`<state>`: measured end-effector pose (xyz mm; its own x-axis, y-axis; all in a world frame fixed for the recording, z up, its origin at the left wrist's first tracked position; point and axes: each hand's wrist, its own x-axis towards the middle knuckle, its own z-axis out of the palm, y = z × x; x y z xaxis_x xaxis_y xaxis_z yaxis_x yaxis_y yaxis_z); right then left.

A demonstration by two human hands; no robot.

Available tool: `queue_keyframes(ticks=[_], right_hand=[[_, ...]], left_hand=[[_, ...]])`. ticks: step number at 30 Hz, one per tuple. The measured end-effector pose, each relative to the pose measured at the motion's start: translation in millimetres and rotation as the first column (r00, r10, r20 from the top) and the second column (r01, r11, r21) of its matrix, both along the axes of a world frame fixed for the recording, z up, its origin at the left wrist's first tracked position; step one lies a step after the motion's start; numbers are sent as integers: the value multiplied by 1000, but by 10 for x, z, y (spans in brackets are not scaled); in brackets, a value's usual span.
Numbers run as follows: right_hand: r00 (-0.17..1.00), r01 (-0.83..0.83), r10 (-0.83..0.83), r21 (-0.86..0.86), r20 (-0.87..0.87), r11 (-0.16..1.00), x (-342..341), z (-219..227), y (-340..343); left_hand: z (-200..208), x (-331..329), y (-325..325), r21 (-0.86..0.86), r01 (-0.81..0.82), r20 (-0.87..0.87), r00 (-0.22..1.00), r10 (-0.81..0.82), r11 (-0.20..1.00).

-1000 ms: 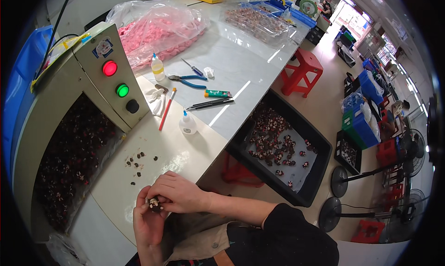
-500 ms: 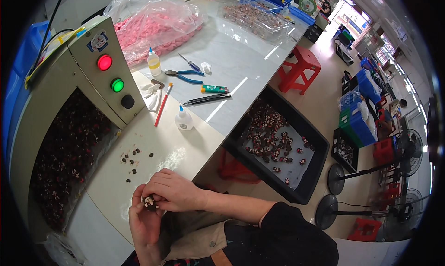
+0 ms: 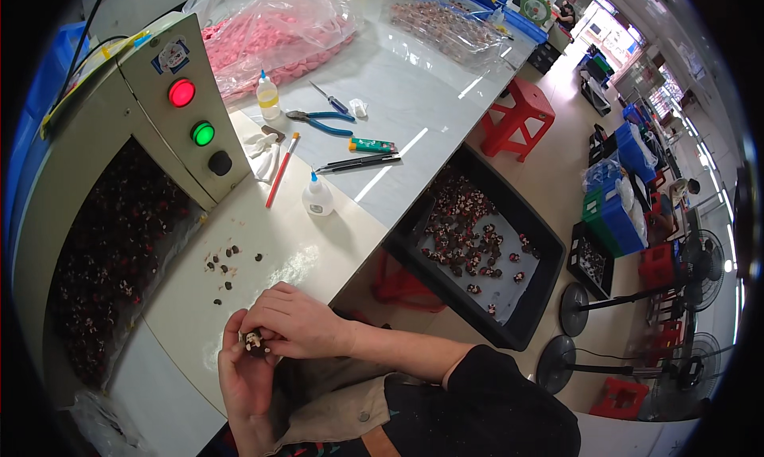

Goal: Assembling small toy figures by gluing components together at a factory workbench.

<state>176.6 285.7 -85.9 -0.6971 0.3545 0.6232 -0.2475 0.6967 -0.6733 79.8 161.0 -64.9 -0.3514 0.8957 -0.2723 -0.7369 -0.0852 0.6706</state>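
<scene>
A small dark-brown figurine [image 3: 254, 342] with a pale cream face sits between my hands at the table's near edge. My left hand [image 3: 245, 381] holds it from below and the left, fingers curled up around it. From the right, my right hand [image 3: 298, 322] closes over its top, with the thumb beside it; part of the figurine is hidden by the fingers. Just beyond my hands, several small dark bits [image 3: 228, 286] are scattered on the cream tabletop [image 3: 179, 294]. A smear of white powder [image 3: 294, 267] lies near my right knuckles.
At left stands a machine housing [image 3: 127, 99] with lit red and green buttons, many dark figurines inside its opening. Beyond lie a white squeeze bottle [image 3: 317, 198], brush [image 3: 282, 170], tweezers [image 3: 358, 163], lighter [image 3: 372, 146] and pliers [image 3: 322, 124]. Right, below table height, sits a black crate [image 3: 521, 330] of figurines.
The view has shifted slightly, so the tabletop things sit a little higher and further right. Both hands keep their grip on the figurine, which appears slightly turned.
</scene>
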Motion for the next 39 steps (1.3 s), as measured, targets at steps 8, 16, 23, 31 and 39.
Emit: queue_keyframes(ticks=[8, 16, 23, 31, 39], right_hand=[[999, -13, 13, -9, 37, 1000, -7, -5, 24], [1000, -14, 14, -1, 28, 1000, -36, 25, -16], [1000, -2, 2, -2, 12, 1000, -41, -21, -22], [1000, 16, -16, 13, -3, 1000, 10, -13, 21], [998, 1, -1, -13, -66, 1000, 30, -37, 6]], left_hand=[[-13, -13, 8, 1, -22, 2, 1000, 22, 1000], [-28, -19, -30, -7, -11, -24, 1000, 11, 1000], [-58, -31, -24, 11, -1, -12, 1000, 1, 1000], [-85, -28, 2, 43, 19, -2, 1000, -19, 999], [-132, -3, -31, 54, 13, -50, 999, -11, 998]])
